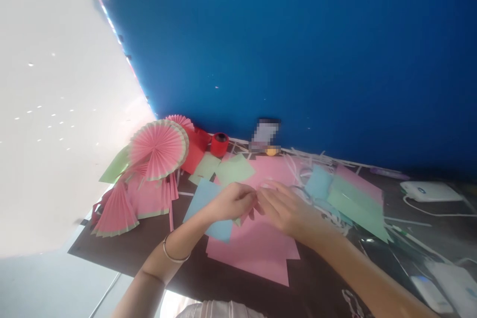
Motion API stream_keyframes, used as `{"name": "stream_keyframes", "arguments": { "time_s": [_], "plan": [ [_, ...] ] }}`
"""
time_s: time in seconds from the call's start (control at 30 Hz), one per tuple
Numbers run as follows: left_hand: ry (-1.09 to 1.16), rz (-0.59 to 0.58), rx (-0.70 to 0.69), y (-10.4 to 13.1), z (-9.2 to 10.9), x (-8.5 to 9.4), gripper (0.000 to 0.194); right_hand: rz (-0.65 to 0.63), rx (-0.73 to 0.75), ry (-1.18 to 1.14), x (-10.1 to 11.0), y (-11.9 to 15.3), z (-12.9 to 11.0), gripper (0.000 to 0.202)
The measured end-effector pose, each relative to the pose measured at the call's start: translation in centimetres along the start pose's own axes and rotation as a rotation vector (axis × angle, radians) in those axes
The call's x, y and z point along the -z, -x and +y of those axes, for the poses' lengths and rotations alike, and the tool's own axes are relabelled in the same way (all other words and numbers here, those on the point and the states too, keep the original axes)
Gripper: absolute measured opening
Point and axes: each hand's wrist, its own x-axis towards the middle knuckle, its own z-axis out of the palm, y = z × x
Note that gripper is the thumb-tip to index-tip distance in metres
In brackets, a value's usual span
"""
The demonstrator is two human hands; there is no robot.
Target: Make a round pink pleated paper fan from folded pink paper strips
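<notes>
Above a stack of pink paper sheets [253, 253], both hands come together. My left hand [235, 202], with a bangle on its wrist, is closed in a pinch on a small folded paper [238, 220] that shows pink and green below the fingers. My right hand [283, 208] meets it from the other side, its fingers bent over and closed at the same paper. Most of the folded paper is hidden behind the fingers. A light blue sheet [203, 198] lies under my left forearm, and green sheets [235, 169] lie just beyond the hands.
Pleated pink-and-green paper fans [158, 149] stand at the left. A red tape roll [219, 144] sits near the blue wall [298, 49]. White paper scraps [335, 218], green and pink sheets [357, 203] and a white device with a cable [430, 191] lie right.
</notes>
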Motion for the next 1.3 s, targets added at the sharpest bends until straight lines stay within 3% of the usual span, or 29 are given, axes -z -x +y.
{"name": "stream_keyframes", "arguments": {
  "time_s": [0.33, 0.43, 0.6, 0.8, 1.03, 1.3],
  "plan": [
    [0.049, -0.023, -0.042, -0.1, -0.2, 0.0, 0.03, 0.131, -0.235, -0.228, -0.8, 1.1, -0.2, 0.014],
    [0.042, -0.006, -0.022, 0.0, -0.2, 0.0, 0.03, 0.111, -0.291, -0.29, -1.0, 1.5, -0.2, 0.02],
    [0.006, 0.01, -0.004, 0.0, -0.5, -0.1, 0.03, 0.027, -0.206, -0.246, -0.7, 2.2, -0.1, 0.029],
    [-0.014, 0.009, 0.0, -0.2, -1.0, -0.3, 0.029, -0.006, -0.131, -0.126, 0.0, 1.2, -0.3, 0.029],
    [-0.009, 0.045, 0.014, -0.1, -0.4, -0.2, 0.028, 0.073, -0.074, 0.017, -0.6, 0.9, -0.6, 0.018],
    [0.004, 0.074, -0.069, -0.1, -0.1, -0.3, 0.03, 0.2, -0.373, -0.248, -1.8, 1.5, -1.0, 0.015]
  ]
}}
